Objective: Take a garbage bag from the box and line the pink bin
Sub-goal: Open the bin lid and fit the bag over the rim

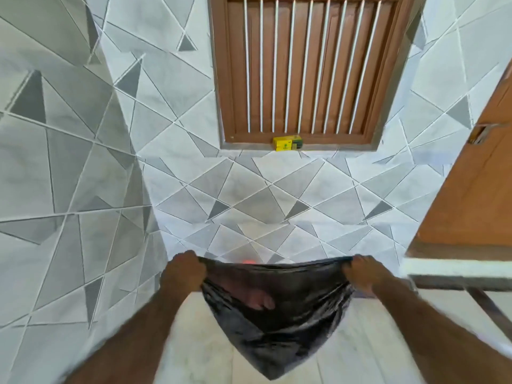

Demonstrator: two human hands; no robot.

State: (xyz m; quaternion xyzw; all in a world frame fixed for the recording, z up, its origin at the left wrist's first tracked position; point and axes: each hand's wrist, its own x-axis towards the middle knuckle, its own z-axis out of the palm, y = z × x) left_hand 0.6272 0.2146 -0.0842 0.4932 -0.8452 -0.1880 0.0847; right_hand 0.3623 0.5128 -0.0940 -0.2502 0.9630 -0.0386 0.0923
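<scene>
Two hands hold the black garbage bag [277, 309] by its upper edge, stretched between them: the left hand [184, 271] is fisted on the bag's left corner and the right hand [360, 271] is fisted on its right corner, so both are closed tight on plastic. The bag's top edge runs side to side between the fists, and the body hangs below it, tapering to a point toward the camera. Its mouth seems partly parted, with fingers showing faintly through the film, though motion blur makes that uncertain. Just beyond the bag's top edge, a small reddish-pink patch [247, 261] peeks out; it may be the pink bin, mostly hidden behind the bag, but I cannot tell for sure. If so, the bin lies ahead of and below the bag, roughly midway between the fists, neither nearer. Far beyond the bag, a yellow box [286, 142] sits on the ledge of the wooden window [304, 67].
</scene>
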